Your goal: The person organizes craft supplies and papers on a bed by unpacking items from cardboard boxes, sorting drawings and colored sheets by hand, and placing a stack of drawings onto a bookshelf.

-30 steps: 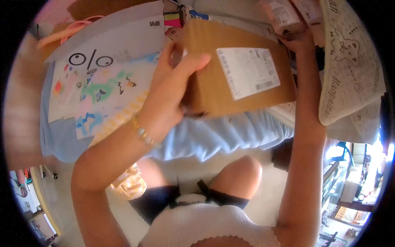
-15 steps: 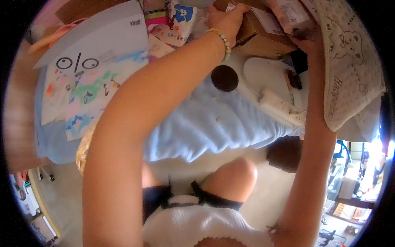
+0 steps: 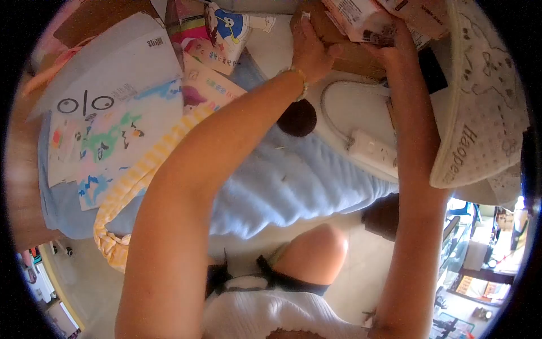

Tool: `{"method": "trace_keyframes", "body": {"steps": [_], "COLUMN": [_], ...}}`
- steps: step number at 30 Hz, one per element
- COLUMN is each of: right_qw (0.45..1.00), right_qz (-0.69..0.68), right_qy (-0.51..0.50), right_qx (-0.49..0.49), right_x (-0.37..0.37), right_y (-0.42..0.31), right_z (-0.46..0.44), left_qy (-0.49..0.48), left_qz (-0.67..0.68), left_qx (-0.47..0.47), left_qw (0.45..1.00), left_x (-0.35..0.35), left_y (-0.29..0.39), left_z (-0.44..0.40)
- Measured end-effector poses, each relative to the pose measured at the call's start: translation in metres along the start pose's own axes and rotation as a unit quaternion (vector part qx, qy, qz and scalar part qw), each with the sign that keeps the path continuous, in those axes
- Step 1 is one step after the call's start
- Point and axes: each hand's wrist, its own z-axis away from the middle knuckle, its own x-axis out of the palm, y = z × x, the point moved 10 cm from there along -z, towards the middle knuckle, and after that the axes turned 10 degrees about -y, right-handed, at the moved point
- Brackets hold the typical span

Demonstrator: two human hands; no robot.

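Carton (image 3: 359,61): moved beyond far edge of blue cloth (image 3: 285,183); left grip (image 3: 311,53) clasped it, right grip (image 3: 397,48) held wrapped packet (image 3: 357,17); neither free.

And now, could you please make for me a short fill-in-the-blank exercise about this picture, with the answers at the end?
1. The hand holding the pinkish package is the person's ____ one.
2. The beaded bracelet is worn on the ____ wrist.
3. The left hand touches a brown cardboard ____.
4. The large wrinkled cloth is light ____ in colour.

Missing words: right; left; box; blue.
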Motion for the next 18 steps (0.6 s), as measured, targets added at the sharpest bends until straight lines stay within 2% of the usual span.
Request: {"method": "trace_keyframes", "body": {"steps": [1, 3, 5, 6, 7, 8, 9, 10, 12, 13, 14, 15, 17, 18], "right_qw": [0.998, 0.979, 0.986, 0.988, 0.962, 0.966, 0.969, 0.97, 0.972, 0.969, 0.96, 0.941, 0.905, 0.915], "right_qz": [-0.003, -0.008, 0.035, 0.057, 0.099, 0.119, 0.139, 0.159, 0.21, 0.235, 0.258, 0.278, 0.305, 0.287], "right_qy": [0.067, 0.203, 0.156, 0.131, 0.245, 0.217, 0.189, 0.161, 0.067, 0.021, 0.106, 0.192, 0.297, 0.281], "right_qx": [0.01, 0.031, 0.049, 0.059, 0.074, 0.078, 0.082, 0.086, 0.078, 0.074, 0.038, 0.002, -0.019, 0.026], "right_x": [-0.013, -0.038, -0.014, 0.006, 0.011, 0.012, 0.007, 0.006, 0.012, 0.013, -0.016, -0.046, -0.096, -0.102], "right_y": [0.003, 0.006, 0.002, 0.0, -0.003, 0.003, 0.013, 0.019, 0.018, 0.016, 0.0, -0.019, -0.051, -0.042], "right_z": [-0.006, -0.008, -0.008, -0.004, 0.023, 0.026, 0.028, 0.032, 0.051, 0.059, 0.068, 0.077, 0.083, 0.081], "left_qy": [-0.029, -0.01, 0.089, 0.069, 0.048, 0.029, -0.001, -0.031, -0.045, -0.03, -0.013, -0.002, 0.02, 0.003], "left_qz": [0.028, 0.023, -0.045, -0.011, 0.022, 0.056, 0.249, 0.434, 0.427, 0.235, 0.033, 0.02, -0.008, -0.013], "left_qx": [-0.036, -0.055, -0.018, -0.057, -0.096, -0.135, -0.129, -0.117, -0.093, -0.086, -0.075, -0.013, 0.11, 0.094], "left_qw": [0.999, 0.998, 0.995, 0.996, 0.994, 0.989, 0.96, 0.893, 0.898, 0.968, 0.997, 1.0, 0.994, 0.996], "left_x": [0.003, 0.0, -0.004, 0.001, 0.002, 0.003, 0.005, 0.006, 0.002, -0.001, -0.004, -0.012, -0.039, -0.041], "left_y": [-0.006, -0.013, -0.016, -0.023, -0.022, -0.023, -0.021, -0.019, -0.016, -0.018, -0.016, -0.001, 0.044, 0.051], "left_z": [-0.009, -0.022, -0.038, -0.039, -0.04, -0.038, -0.036, -0.033, -0.031, -0.029, -0.03, -0.03, -0.026, -0.031]}}
